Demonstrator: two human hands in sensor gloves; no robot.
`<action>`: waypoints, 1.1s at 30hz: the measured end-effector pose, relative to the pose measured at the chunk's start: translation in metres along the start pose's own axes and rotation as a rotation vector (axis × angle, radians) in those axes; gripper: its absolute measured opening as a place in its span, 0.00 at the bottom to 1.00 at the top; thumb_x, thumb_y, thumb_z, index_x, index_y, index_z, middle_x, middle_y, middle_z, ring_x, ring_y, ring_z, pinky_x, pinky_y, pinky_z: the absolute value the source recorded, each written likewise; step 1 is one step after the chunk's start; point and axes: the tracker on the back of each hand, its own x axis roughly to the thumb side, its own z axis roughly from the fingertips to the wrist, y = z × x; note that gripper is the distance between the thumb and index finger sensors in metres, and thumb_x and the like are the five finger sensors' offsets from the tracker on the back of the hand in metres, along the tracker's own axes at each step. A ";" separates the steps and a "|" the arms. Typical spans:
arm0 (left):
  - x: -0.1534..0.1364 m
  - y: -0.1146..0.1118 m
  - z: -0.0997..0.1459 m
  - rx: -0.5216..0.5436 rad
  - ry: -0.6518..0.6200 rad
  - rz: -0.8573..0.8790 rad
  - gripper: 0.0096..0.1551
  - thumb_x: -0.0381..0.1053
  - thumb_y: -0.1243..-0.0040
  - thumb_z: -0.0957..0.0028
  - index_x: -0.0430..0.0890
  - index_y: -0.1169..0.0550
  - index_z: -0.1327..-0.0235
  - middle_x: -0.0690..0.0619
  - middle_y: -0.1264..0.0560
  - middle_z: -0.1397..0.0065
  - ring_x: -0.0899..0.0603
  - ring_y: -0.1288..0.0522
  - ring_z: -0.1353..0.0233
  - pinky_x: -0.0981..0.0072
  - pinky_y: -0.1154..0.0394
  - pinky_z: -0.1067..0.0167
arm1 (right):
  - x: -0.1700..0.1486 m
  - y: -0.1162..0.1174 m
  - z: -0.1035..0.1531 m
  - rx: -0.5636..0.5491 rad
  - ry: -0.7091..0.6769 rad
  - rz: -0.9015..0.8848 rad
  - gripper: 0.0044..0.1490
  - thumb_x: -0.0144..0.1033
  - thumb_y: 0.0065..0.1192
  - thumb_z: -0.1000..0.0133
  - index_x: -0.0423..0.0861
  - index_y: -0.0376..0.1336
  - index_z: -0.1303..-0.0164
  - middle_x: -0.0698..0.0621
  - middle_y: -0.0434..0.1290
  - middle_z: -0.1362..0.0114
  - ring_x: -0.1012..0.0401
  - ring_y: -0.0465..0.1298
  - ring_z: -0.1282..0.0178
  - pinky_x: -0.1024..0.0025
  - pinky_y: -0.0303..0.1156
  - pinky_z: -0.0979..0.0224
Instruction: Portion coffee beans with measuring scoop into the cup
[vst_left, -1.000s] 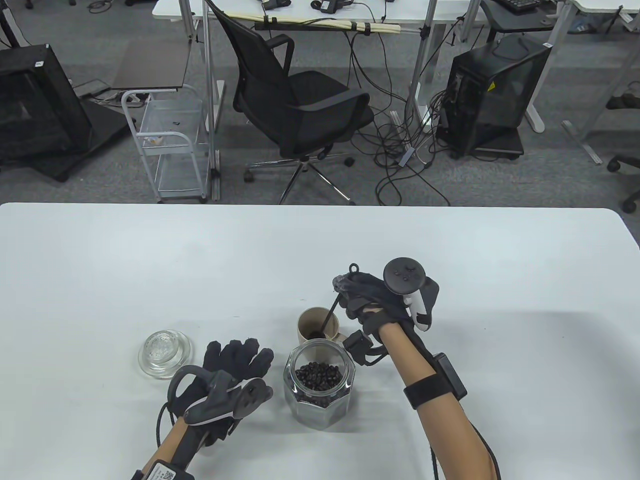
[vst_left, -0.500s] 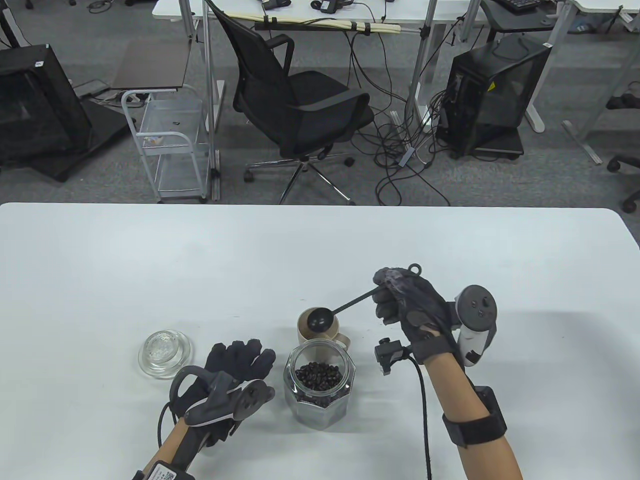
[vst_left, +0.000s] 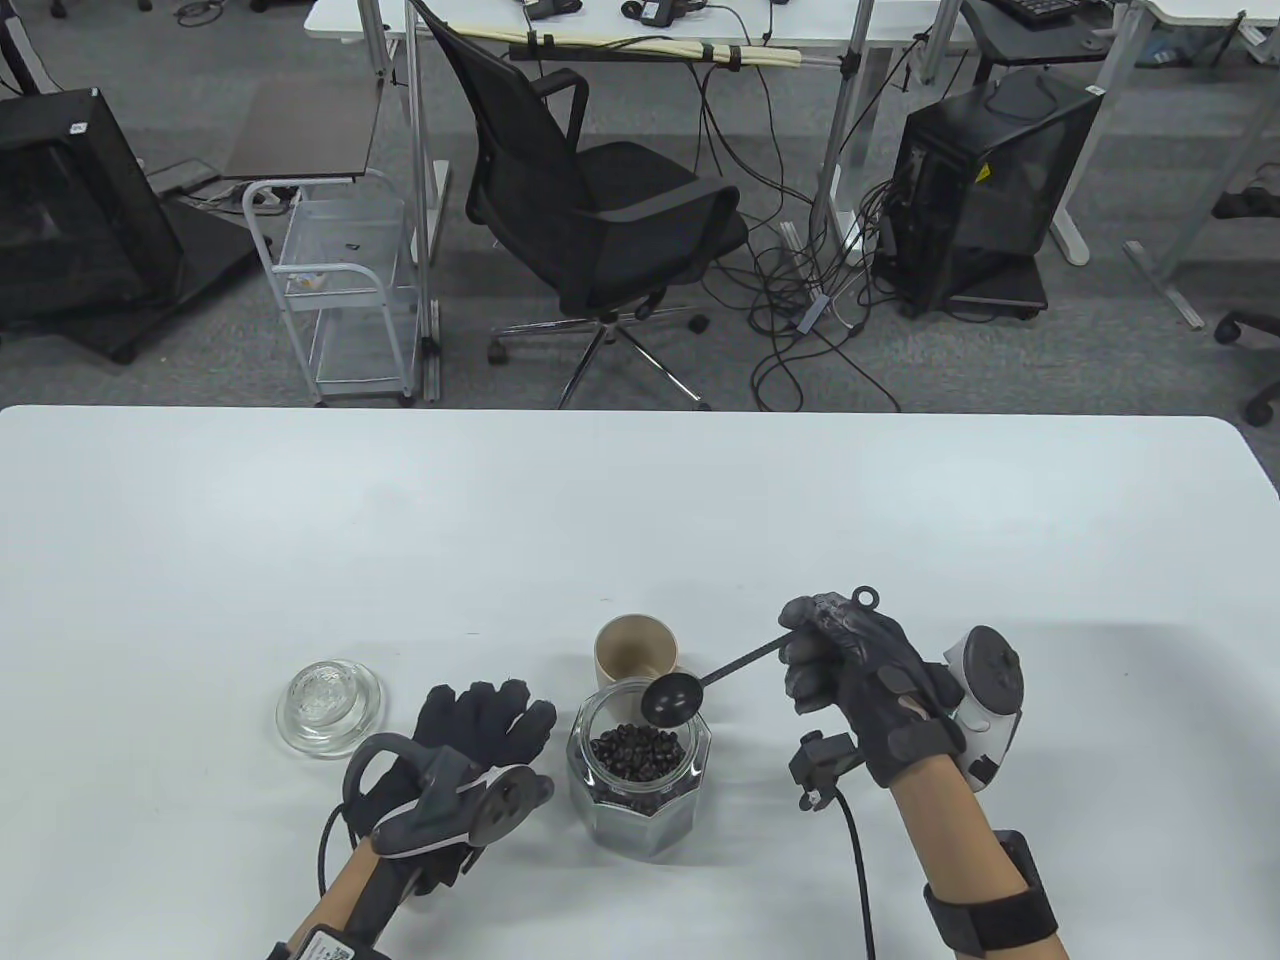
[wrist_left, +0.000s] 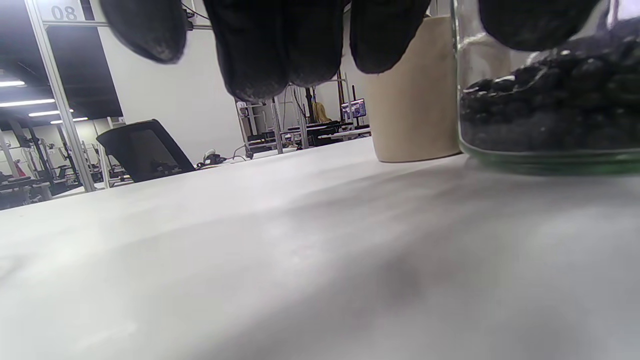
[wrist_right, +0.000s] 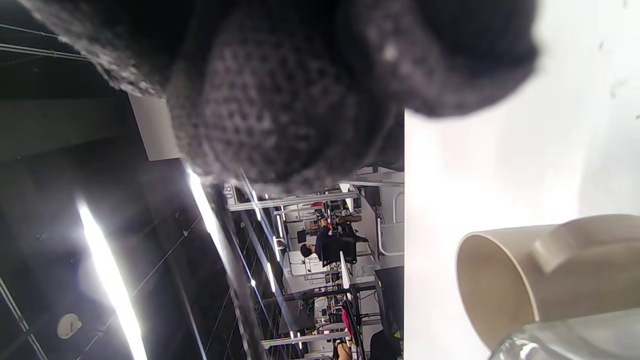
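Your right hand (vst_left: 858, 668) grips the scoop (vst_left: 672, 697) over the jar (vst_left: 640, 775), ready to dig beans. Your left hand (vst_left: 470, 735) rests flat at the jar's nine o'clock; the cup (vst_left: 636, 650) waits at twelve.

Blk knit gloves (vst_left: 480, 725), bare forearms (vst_left: 940, 850)

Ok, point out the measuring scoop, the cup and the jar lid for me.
measuring scoop (vst_left: 671, 697): table view, on its round bowl, above the jar's mouth.
cup (vst_left: 634, 646): table view, on the inside of its beige wall.
jar lid (vst_left: 331, 705): table view, on the middle of its glass top.
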 end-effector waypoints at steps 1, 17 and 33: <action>-0.001 0.002 0.000 0.008 0.006 0.001 0.43 0.76 0.57 0.49 0.62 0.42 0.20 0.53 0.40 0.12 0.42 0.32 0.17 0.34 0.37 0.22 | 0.000 0.000 0.000 0.003 -0.002 0.000 0.29 0.56 0.65 0.42 0.43 0.78 0.51 0.52 0.88 0.65 0.65 0.86 0.74 0.73 0.82 0.70; 0.003 0.062 0.023 0.386 -0.076 0.310 0.45 0.77 0.61 0.48 0.60 0.43 0.18 0.52 0.41 0.12 0.38 0.35 0.15 0.38 0.37 0.21 | 0.003 -0.004 0.000 -0.011 -0.035 0.025 0.29 0.55 0.64 0.41 0.42 0.77 0.50 0.51 0.88 0.64 0.64 0.86 0.73 0.72 0.82 0.69; 0.018 0.019 0.006 0.167 -0.154 0.631 0.55 0.81 0.59 0.48 0.53 0.56 0.15 0.44 0.51 0.09 0.35 0.39 0.14 0.32 0.37 0.24 | 0.005 0.002 0.002 0.029 -0.056 0.052 0.29 0.55 0.64 0.41 0.42 0.77 0.50 0.50 0.88 0.63 0.63 0.86 0.72 0.71 0.82 0.68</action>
